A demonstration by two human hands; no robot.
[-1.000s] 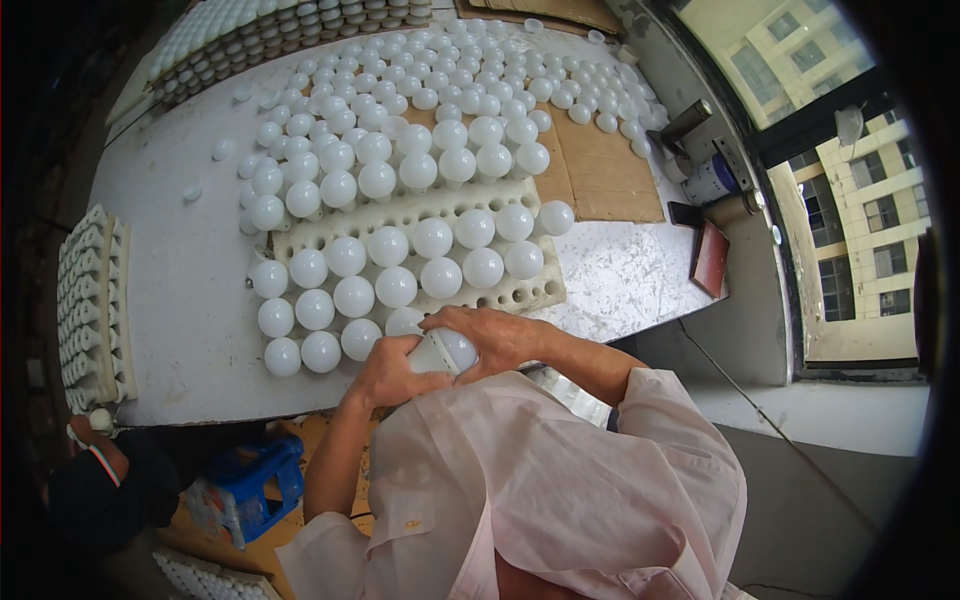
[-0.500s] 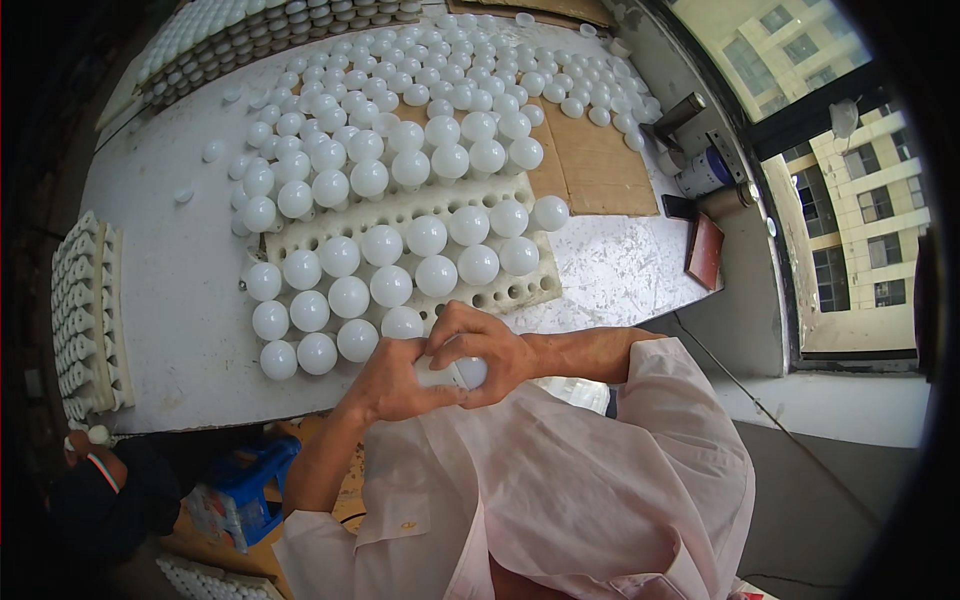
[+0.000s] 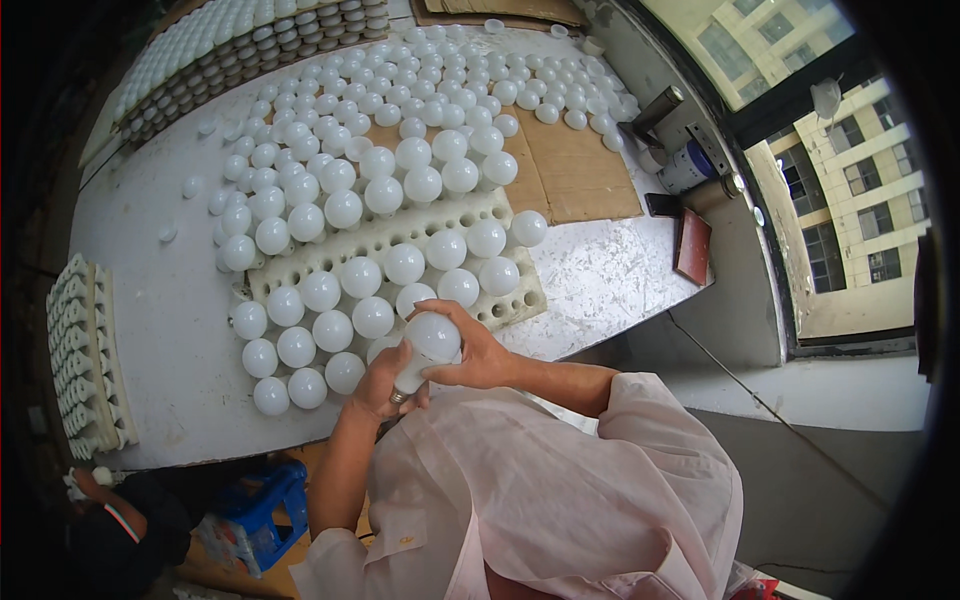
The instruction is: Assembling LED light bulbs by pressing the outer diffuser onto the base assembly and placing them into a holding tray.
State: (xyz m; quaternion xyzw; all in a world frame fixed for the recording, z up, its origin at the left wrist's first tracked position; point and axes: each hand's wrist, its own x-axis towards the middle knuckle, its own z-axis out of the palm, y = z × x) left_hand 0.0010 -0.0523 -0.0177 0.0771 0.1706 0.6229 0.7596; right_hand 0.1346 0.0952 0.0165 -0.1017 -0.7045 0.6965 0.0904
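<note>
Head view: left hand is gripping the base of a white bulb, right hand is cupping its globe, at six o'clock from the perforated tray on the desk.

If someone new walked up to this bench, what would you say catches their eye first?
Most striking is the crowd of white bulbs covering the grey table, many standing in a perforated tray near its front edge. Just below the tray, the left hand and right hand together hold one bulb. Brown cardboard lies to the right.
</note>
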